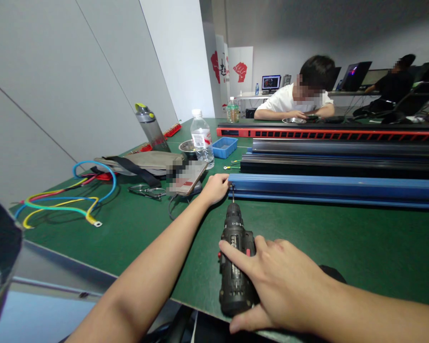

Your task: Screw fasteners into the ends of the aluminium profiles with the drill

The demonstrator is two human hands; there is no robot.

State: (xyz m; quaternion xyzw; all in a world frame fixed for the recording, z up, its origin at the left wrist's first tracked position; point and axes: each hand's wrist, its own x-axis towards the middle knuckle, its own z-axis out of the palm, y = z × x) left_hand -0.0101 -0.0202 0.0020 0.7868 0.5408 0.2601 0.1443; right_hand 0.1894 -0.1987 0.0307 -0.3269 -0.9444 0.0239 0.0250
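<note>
Our right hand (pixel 286 271) grips the drill (pixel 234 286), its bit (pixel 233 195) at the left end of the blue rail (pixel 336 189) on the table (pixel 307 228); our left hand (pixel 216 189) bends against that end, its grip hidden from us. We should keep the bit straight and press steadily.

On the surface (pixel 379 247), your rail (pixel 336 190) lies beyond the drill (pixel 236 281); phone (pixel 191 177), bag (pixel 153 161) and cables (pixel 53 207) sit left.
</note>
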